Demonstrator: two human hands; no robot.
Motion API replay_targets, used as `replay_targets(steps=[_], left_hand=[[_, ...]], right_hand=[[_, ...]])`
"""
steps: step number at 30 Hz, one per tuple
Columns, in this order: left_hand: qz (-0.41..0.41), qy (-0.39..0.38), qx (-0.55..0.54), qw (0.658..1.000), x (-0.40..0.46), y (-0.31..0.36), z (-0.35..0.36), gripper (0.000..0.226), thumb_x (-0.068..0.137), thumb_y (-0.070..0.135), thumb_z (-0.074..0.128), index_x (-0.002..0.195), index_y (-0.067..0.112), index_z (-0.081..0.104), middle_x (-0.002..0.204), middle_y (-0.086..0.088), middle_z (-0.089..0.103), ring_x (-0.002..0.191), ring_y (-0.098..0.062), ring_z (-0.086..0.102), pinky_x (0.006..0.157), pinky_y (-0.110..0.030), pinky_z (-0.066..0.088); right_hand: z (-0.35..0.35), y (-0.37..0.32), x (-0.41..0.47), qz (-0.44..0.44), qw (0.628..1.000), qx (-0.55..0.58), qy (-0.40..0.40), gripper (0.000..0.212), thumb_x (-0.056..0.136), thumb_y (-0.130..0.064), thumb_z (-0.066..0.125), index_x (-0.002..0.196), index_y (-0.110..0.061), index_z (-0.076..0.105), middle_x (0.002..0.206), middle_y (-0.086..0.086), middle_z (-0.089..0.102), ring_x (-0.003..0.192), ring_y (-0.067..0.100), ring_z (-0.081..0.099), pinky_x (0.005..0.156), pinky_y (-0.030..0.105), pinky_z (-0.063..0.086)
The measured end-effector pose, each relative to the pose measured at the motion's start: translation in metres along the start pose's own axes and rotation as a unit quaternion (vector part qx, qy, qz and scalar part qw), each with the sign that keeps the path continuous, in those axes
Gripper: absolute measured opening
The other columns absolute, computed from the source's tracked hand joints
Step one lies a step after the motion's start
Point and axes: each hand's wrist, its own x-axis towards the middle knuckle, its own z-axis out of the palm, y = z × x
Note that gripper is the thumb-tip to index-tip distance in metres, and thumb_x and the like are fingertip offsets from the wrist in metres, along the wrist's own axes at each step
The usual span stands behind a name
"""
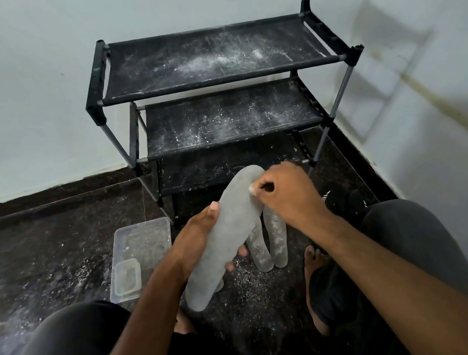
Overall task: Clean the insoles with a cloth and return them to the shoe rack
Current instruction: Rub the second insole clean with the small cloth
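Note:
My left hand [201, 238] grips a long grey insole [222, 242] around its middle, holding it tilted above the floor. At the insole's upper end, my right hand [283, 192] has its fingers curled and pinches the edge. No cloth shows plainly in either hand. Two more dusty insoles [268, 243] lie side by side on the dark floor just behind the held one. The black three-tier shoe rack [217, 86] stands against the wall ahead, its fabric shelves sprinkled with white powder and bare of insoles.
A clear plastic tray [147, 238] with a smaller clear box [126, 276] in it sits on the floor to the left. White powder is scattered over the dark floor [59, 230]. A black shoe [342, 199] lies right of the rack. My knees and bare feet frame the spot.

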Motion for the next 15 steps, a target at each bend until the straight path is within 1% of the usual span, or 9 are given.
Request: replay_targets(steps=[2, 4, 6, 8, 9, 10, 13, 14, 15], left_hand=[[-0.002, 0.009, 0.012, 1.0, 0.001, 0.0, 0.002, 0.069, 0.1, 0.071, 0.035, 0.128, 0.012, 0.059, 0.095, -0.037, 0.069, 0.072, -0.041, 0.064, 0.073, -0.053, 0.05], [-0.006, 0.013, 0.025, 1.0, 0.003, 0.0, 0.004, 0.071, 0.101, 0.07, 0.035, 0.126, 0.008, 0.059, 0.093, -0.038, 0.068, 0.072, -0.043, 0.063, 0.071, -0.053, 0.05], [-0.009, -0.002, -0.002, 1.0, 0.003, 0.0, 0.005, 0.071, 0.103, 0.067, 0.036, 0.126, 0.004, 0.059, 0.092, -0.038, 0.067, 0.069, -0.04, 0.063, 0.065, -0.045, 0.054], [-0.01, -0.013, -0.022, 1.0, 0.001, 0.002, 0.006, 0.068, 0.105, 0.06, 0.034, 0.125, 0.001, 0.06, 0.09, -0.037, 0.067, 0.061, -0.035, 0.062, 0.06, -0.038, 0.055], [-0.01, -0.018, -0.021, 1.0, 0.0, 0.002, 0.007, 0.066, 0.106, 0.058, 0.033, 0.125, 0.001, 0.06, 0.089, -0.037, 0.067, 0.058, -0.034, 0.062, 0.059, -0.036, 0.055], [-0.009, -0.022, -0.017, 1.0, 0.0, 0.002, 0.008, 0.065, 0.106, 0.056, 0.031, 0.125, 0.001, 0.059, 0.088, -0.036, 0.068, 0.057, -0.034, 0.063, 0.058, -0.036, 0.055], [-0.003, -0.011, -0.008, 1.0, -0.002, 0.005, 0.013, 0.061, 0.105, 0.054, 0.032, 0.127, 0.003, 0.057, 0.085, -0.029, 0.07, 0.059, -0.034, 0.065, 0.055, -0.036, 0.055], [-0.002, -0.011, -0.005, 1.0, -0.001, 0.005, 0.014, 0.061, 0.103, 0.055, 0.034, 0.128, 0.005, 0.058, 0.085, -0.028, 0.07, 0.062, -0.035, 0.065, 0.055, -0.037, 0.055], [-0.005, -0.009, 0.001, 1.0, -0.002, 0.005, 0.015, 0.062, 0.101, 0.057, 0.035, 0.127, 0.006, 0.059, 0.086, -0.03, 0.07, 0.064, -0.036, 0.065, 0.056, -0.038, 0.056]], right_hand=[[0.015, -0.017, -0.014, -0.076, 0.995, 0.01, -0.065, 0.011, 0.089, -0.032, 0.067, 0.089, -0.024, 0.075, 0.089, -0.013, 0.067, 0.089, 0.003, 0.048, 0.081, 0.025, 0.044], [0.027, -0.025, -0.024, -0.119, 0.986, 0.0, -0.115, 0.014, 0.09, -0.032, 0.064, 0.088, -0.022, 0.075, 0.086, -0.01, 0.066, 0.089, 0.005, 0.047, 0.08, 0.03, 0.046], [0.022, -0.016, -0.011, -0.09, 0.994, -0.018, -0.064, 0.014, 0.089, -0.031, 0.064, 0.089, -0.024, 0.076, 0.086, -0.01, 0.066, 0.089, 0.006, 0.048, 0.078, 0.031, 0.047], [0.009, -0.004, 0.002, -0.026, 0.999, -0.03, 0.035, 0.012, 0.087, -0.026, 0.066, 0.088, -0.021, 0.076, 0.085, -0.008, 0.067, 0.089, 0.01, 0.05, 0.077, 0.028, 0.046], [0.006, -0.002, 0.004, -0.006, 0.997, -0.025, 0.067, 0.011, 0.087, -0.023, 0.066, 0.087, -0.02, 0.076, 0.084, -0.007, 0.067, 0.089, 0.012, 0.052, 0.076, 0.026, 0.045], [0.005, -0.004, 0.003, -0.006, 0.998, -0.013, 0.064, 0.01, 0.087, -0.023, 0.067, 0.087, -0.019, 0.076, 0.084, -0.007, 0.067, 0.088, 0.011, 0.052, 0.076, 0.025, 0.045], [0.021, -0.023, -0.015, -0.086, 0.993, 0.042, -0.075, 0.008, 0.085, -0.025, 0.069, 0.083, -0.021, 0.075, 0.084, -0.009, 0.068, 0.087, 0.006, 0.055, 0.082, 0.029, 0.048], [0.022, -0.024, -0.016, -0.087, 0.99, 0.051, -0.095, 0.006, 0.083, -0.025, 0.07, 0.082, -0.023, 0.075, 0.083, -0.011, 0.068, 0.086, 0.005, 0.056, 0.082, 0.03, 0.05], [0.02, -0.02, -0.011, -0.065, 0.993, 0.057, -0.085, 0.005, 0.082, -0.025, 0.071, 0.081, -0.024, 0.076, 0.082, -0.011, 0.068, 0.085, 0.004, 0.058, 0.079, 0.031, 0.052]])
